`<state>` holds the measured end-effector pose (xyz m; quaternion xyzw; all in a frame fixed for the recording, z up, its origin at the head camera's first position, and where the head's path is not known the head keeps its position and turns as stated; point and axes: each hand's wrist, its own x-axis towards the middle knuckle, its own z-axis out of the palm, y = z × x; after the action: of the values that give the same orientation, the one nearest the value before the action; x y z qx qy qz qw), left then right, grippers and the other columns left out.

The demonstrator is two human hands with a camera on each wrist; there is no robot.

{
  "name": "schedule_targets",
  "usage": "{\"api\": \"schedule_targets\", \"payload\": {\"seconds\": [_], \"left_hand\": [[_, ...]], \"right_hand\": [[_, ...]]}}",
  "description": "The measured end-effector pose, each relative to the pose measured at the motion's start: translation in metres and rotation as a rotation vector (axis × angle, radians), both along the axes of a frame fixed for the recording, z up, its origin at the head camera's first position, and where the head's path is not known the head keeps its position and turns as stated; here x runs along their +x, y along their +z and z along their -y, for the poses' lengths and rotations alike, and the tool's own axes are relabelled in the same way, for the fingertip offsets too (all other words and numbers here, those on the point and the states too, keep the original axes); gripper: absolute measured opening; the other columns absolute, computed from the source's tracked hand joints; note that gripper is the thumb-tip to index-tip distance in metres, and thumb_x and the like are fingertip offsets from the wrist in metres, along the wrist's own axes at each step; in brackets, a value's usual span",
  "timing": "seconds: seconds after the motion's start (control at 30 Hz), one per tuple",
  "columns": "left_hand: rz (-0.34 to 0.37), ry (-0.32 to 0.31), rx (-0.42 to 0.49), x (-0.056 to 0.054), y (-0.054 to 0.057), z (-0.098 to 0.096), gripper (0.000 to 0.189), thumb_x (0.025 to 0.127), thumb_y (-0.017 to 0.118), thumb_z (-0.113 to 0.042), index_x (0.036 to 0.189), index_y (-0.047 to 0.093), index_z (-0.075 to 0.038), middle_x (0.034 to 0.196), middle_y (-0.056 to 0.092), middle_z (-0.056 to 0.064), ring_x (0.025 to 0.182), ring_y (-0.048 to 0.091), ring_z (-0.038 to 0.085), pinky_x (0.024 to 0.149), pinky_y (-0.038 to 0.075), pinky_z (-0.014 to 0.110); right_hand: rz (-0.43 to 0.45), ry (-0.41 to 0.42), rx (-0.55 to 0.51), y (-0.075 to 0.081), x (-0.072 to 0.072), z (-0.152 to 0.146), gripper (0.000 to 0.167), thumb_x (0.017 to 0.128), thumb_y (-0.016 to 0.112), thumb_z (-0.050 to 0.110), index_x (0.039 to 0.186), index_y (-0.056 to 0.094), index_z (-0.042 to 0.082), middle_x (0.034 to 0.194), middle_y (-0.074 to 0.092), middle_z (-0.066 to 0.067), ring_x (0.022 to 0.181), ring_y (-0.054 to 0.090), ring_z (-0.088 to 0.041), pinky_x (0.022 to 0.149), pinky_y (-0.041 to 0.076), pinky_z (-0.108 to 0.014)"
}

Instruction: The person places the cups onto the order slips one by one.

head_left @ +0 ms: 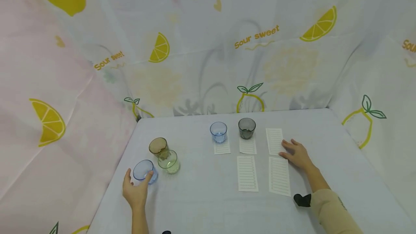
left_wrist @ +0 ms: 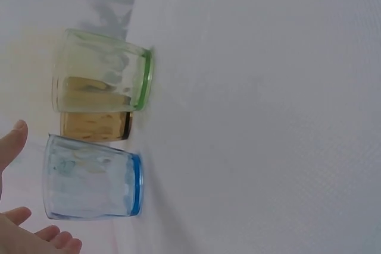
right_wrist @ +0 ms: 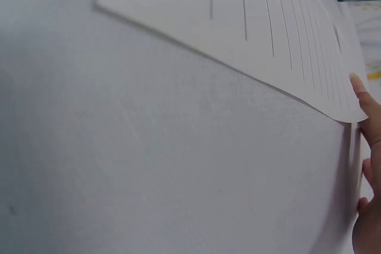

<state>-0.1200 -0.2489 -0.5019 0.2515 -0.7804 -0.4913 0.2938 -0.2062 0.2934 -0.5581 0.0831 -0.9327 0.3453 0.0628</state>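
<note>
My left hand (head_left: pixel 135 193) is at the near-left blue glass (head_left: pixel 141 169), thumb to its right and fingers to its left. In the left wrist view a gap shows between this hand and the upright blue glass (left_wrist: pixel 92 179). Just beyond stand a pale green glass (head_left: pixel 168 162) and an amber glass (head_left: pixel 157 145), the green one partly covering the amber. My right hand (head_left: pixel 297 156), fingers extended, rests at the right edge of a lined paper slip (head_left: pixel 274 141); in the right wrist view a finger touches the corner of the slip (right_wrist: pixel 268 46).
Another blue glass (head_left: pixel 219 133) and a grey glass (head_left: pixel 247 129) stand on lined slips toward the back. Two more slips, one at centre (head_left: pixel 247 174) and one to its right (head_left: pixel 279 176), lie nearer. Printed cloth walls (head_left: pixel 208 64) enclose the white table (head_left: pixel 201 205).
</note>
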Motion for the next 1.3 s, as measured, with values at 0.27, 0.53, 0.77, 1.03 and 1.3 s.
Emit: {"api": "schedule_targets", "payload": {"seconds": [0.27,0.53,0.77,1.03,1.3], "left_hand": [[0.083,-0.072,0.092,-0.001,-0.014,0.003,0.094,0.071,0.079,-0.01,0.142,0.022,0.011,0.14,0.031,0.038,0.129,0.032,0.051,0.108,0.029,0.054],[0.086,-0.079,0.113,-0.004,-0.019,0.006,0.091,0.072,0.079,-0.006,0.141,0.022,0.014,0.136,0.033,0.041,0.126,0.035,0.053,0.105,0.033,0.053],[0.066,-0.063,0.147,-0.009,-0.022,0.006,0.089,0.072,0.077,-0.005,0.141,0.024,0.012,0.137,0.032,0.041,0.125,0.035,0.054,0.104,0.033,0.055],[0.024,-0.075,0.117,-0.011,-0.019,0.004,0.082,0.07,0.079,-0.004,0.136,0.033,0.013,0.133,0.039,0.039,0.123,0.04,0.05,0.102,0.036,0.054],[-0.039,-0.144,0.061,-0.009,0.02,-0.001,0.081,0.071,0.08,-0.004,0.137,0.035,0.01,0.137,0.041,0.033,0.126,0.041,0.045,0.103,0.038,0.041]], "right_hand": [[-0.032,0.016,-0.018,-0.006,-0.003,-0.001,0.051,0.079,0.075,0.016,0.118,0.057,-0.011,0.129,0.05,-0.025,0.124,0.032,-0.057,0.1,0.026,-0.068],[-0.051,0.017,-0.021,-0.008,-0.003,-0.001,0.052,0.078,0.075,0.016,0.117,0.057,-0.012,0.128,0.051,-0.026,0.123,0.033,-0.057,0.099,0.027,-0.068],[-0.05,0.019,-0.02,-0.008,-0.004,-0.001,0.052,0.078,0.076,0.016,0.117,0.057,-0.012,0.127,0.051,-0.027,0.123,0.033,-0.058,0.098,0.028,-0.068],[-0.026,0.014,-0.014,-0.008,-0.005,-0.001,0.053,0.078,0.075,0.016,0.118,0.056,-0.012,0.129,0.05,-0.026,0.124,0.032,-0.057,0.1,0.026,-0.068],[-0.002,0.01,-0.001,-0.007,-0.003,-0.002,0.053,0.079,0.075,0.016,0.119,0.056,-0.012,0.129,0.049,-0.026,0.125,0.031,-0.057,0.1,0.026,-0.067]]}}
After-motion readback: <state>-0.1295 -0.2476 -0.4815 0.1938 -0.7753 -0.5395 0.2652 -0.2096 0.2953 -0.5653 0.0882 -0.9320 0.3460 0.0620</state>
